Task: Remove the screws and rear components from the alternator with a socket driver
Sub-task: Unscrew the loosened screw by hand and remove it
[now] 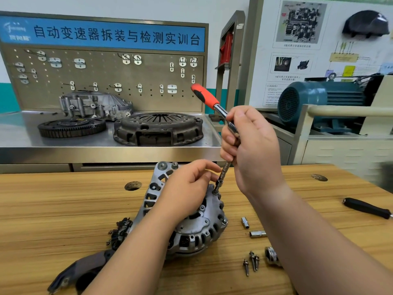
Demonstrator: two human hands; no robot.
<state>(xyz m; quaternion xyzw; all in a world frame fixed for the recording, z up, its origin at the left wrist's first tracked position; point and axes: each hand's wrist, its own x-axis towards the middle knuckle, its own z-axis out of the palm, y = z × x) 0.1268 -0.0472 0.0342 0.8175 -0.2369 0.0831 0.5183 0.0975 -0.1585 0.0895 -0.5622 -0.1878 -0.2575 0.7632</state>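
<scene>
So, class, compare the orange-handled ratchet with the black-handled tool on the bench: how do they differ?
The ratchet has an orange-and-black handle; the black-handled tool has a plain black one. The ratchet stands tilted, gripped by the right hand and steadied by the left hand, its socket on the alternator; the black-handled tool lies flat on the bench, untouched. Both have a metal end.

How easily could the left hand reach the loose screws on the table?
Probably yes. The screws lie uncovered just right of the alternator, clear of the right forearm. But the left hand, fingers on the socket driver, would have to let go first.
</scene>
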